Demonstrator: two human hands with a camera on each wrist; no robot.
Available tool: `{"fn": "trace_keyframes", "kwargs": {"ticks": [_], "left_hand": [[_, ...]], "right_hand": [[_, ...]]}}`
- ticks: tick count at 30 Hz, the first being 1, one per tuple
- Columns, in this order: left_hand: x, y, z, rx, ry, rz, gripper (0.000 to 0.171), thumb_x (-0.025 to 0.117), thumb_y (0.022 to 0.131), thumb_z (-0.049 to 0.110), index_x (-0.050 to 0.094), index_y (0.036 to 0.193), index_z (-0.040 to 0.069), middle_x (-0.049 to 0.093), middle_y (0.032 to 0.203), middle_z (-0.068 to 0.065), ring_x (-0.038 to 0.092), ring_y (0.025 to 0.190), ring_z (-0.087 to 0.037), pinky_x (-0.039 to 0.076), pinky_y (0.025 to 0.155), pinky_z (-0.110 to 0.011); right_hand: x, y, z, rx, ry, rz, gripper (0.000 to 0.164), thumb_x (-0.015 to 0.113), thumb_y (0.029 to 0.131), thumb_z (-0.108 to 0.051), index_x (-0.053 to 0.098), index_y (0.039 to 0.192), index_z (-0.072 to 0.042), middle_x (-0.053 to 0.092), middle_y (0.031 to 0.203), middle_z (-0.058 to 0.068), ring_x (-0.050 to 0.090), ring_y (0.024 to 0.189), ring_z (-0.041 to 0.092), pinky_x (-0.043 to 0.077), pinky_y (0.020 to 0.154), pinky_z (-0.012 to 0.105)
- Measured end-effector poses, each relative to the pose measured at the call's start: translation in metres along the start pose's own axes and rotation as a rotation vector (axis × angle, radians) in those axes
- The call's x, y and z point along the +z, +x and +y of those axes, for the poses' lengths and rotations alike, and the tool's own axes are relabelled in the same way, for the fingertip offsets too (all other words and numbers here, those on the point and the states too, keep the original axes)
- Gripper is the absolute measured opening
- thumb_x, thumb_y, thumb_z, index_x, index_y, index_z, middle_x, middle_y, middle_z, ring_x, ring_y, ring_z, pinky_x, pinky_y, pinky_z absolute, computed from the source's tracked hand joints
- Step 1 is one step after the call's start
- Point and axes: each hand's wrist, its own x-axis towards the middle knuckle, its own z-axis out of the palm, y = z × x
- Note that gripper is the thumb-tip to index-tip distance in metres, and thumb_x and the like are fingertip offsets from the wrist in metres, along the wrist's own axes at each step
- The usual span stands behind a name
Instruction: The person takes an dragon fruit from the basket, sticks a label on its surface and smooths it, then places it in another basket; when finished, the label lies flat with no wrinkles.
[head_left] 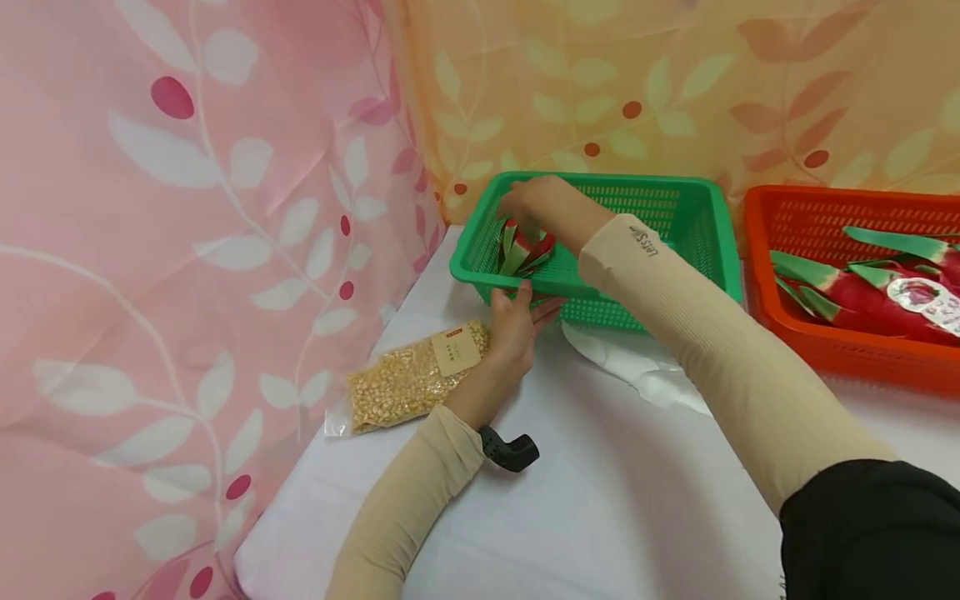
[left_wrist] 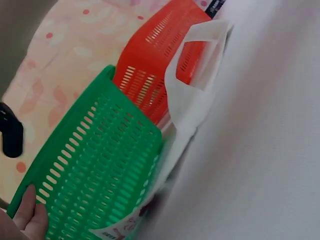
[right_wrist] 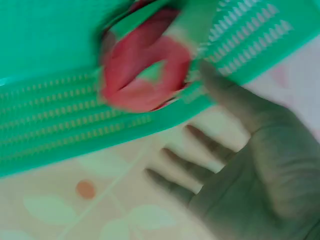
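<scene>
A green plastic basket [head_left: 585,287] with slotted walls stands at the back of the table. One red dragon fruit [head_left: 528,247] with green-tipped scales lies in its left end. My right hand [head_left: 551,208] is over that end, and the right wrist view shows its fingers spread beside the dragon fruit [right_wrist: 145,75], holding nothing. At the basket's front left, my left hand [head_left: 513,325] grips the rim and front wall. Its fingertips [left_wrist: 32,212] press on the slotted outer side in the left wrist view.
An orange-red basket [head_left: 847,354] of dragon fruits [head_left: 862,292], one with a white label, stands to the right. Pale yellow kernels fill a clear bag [head_left: 405,383] by my left forearm. A flat white handled bag [head_left: 637,367] lies before the green basket. Patterned cloth hangs behind and left.
</scene>
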Motion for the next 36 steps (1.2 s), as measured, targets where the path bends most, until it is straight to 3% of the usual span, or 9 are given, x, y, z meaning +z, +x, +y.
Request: {"fn": "trace_keyframes", "kwargs": {"ticks": [4, 7, 11, 17, 20, 24, 29, 33, 36], "left_hand": [[0.007, -0.011, -0.005, -0.001, 0.001, 0.001, 0.029, 0.032, 0.101, 0.015, 0.026, 0.129, 0.01, 0.047, 0.121, -0.022, 0.06, 0.102, -0.041, 0.049, 0.09, -0.041], [0.012, -0.021, -0.009, -0.002, 0.005, -0.006, 0.028, 0.031, 0.101, 0.015, 0.024, 0.128, 0.009, 0.043, 0.128, -0.026, 0.059, 0.104, -0.042, 0.049, 0.09, -0.042], [0.022, -0.027, -0.013, 0.009, 0.012, -0.051, 0.026, 0.031, 0.101, 0.016, 0.024, 0.124, 0.007, 0.037, 0.132, -0.028, 0.059, 0.103, -0.041, 0.049, 0.089, -0.042], [0.029, -0.027, -0.016, 0.043, 0.01, -0.095, 0.026, 0.031, 0.101, 0.016, 0.025, 0.126, 0.009, 0.038, 0.133, -0.026, 0.059, 0.101, -0.043, 0.049, 0.088, -0.044], [0.028, -0.027, -0.02, 0.014, 0.019, -0.099, 0.027, 0.031, 0.101, 0.016, 0.025, 0.127, 0.009, 0.037, 0.134, -0.025, 0.059, 0.101, -0.043, 0.049, 0.088, -0.044], [0.027, -0.023, -0.026, -0.015, 0.032, -0.106, 0.029, 0.03, 0.101, 0.016, 0.022, 0.128, 0.005, 0.034, 0.134, -0.028, 0.059, 0.103, -0.043, 0.049, 0.088, -0.043], [0.026, -0.014, -0.032, -0.026, 0.024, -0.09, 0.027, 0.029, 0.101, 0.016, 0.024, 0.125, 0.005, 0.036, 0.131, -0.025, 0.061, 0.102, -0.04, 0.048, 0.09, -0.044], [0.021, -0.004, -0.028, -0.054, 0.013, -0.026, 0.018, 0.031, 0.1, 0.016, 0.03, 0.116, 0.007, 0.048, 0.112, -0.016, 0.067, 0.087, -0.027, 0.05, 0.087, -0.04], [0.017, 0.005, -0.015, -0.092, 0.028, -0.006, 0.01, 0.033, 0.099, 0.018, 0.033, 0.106, 0.01, 0.049, 0.107, -0.015, 0.065, 0.085, -0.022, 0.052, 0.078, -0.031]], "right_hand": [[0.02, 0.004, 0.003, -0.046, -0.041, -0.005, 0.068, 0.061, 0.087, -0.011, 0.026, 0.145, -0.019, 0.006, 0.152, 0.022, 0.026, 0.131, 0.041, 0.041, 0.092, 0.042], [0.044, 0.012, 0.006, -0.094, -0.085, 0.075, 0.057, 0.062, 0.087, -0.016, 0.037, 0.138, -0.019, 0.019, 0.147, 0.023, 0.027, 0.128, 0.05, 0.036, 0.099, 0.054], [0.071, 0.018, 0.027, -0.085, -0.119, 0.259, 0.038, 0.05, 0.092, -0.021, 0.043, 0.13, -0.02, 0.032, 0.131, 0.023, 0.042, 0.107, 0.052, 0.045, 0.081, 0.056], [0.089, 0.008, 0.062, 0.01, -0.118, 0.363, 0.045, 0.045, 0.094, -0.041, 0.037, 0.132, -0.017, 0.033, 0.131, 0.028, 0.05, 0.097, 0.048, 0.047, 0.074, 0.056], [0.099, -0.007, 0.076, 0.02, -0.077, 0.417, 0.033, 0.041, 0.098, -0.028, 0.037, 0.124, -0.007, 0.043, 0.12, 0.031, 0.056, 0.081, 0.043, 0.05, 0.066, 0.05], [0.102, -0.035, 0.094, 0.017, -0.112, 0.56, 0.016, 0.036, 0.1, -0.015, 0.037, 0.107, -0.001, 0.052, 0.093, 0.026, 0.047, 0.055, 0.031, 0.041, 0.049, 0.038], [0.063, -0.095, 0.094, 0.04, -0.273, 0.787, 0.022, 0.042, 0.096, -0.018, 0.043, 0.086, 0.001, 0.047, 0.067, 0.016, 0.036, 0.046, 0.023, 0.033, 0.041, 0.035], [0.032, -0.159, 0.063, 0.071, -0.322, 0.725, 0.026, 0.044, 0.094, -0.021, 0.044, 0.081, 0.001, 0.046, 0.061, 0.013, 0.039, 0.044, 0.024, 0.036, 0.041, 0.039], [0.035, -0.201, 0.035, 0.062, -0.227, 0.588, 0.025, 0.046, 0.093, -0.023, 0.049, 0.082, -0.001, 0.051, 0.06, 0.011, 0.046, 0.047, 0.025, 0.039, 0.044, 0.039]]}}
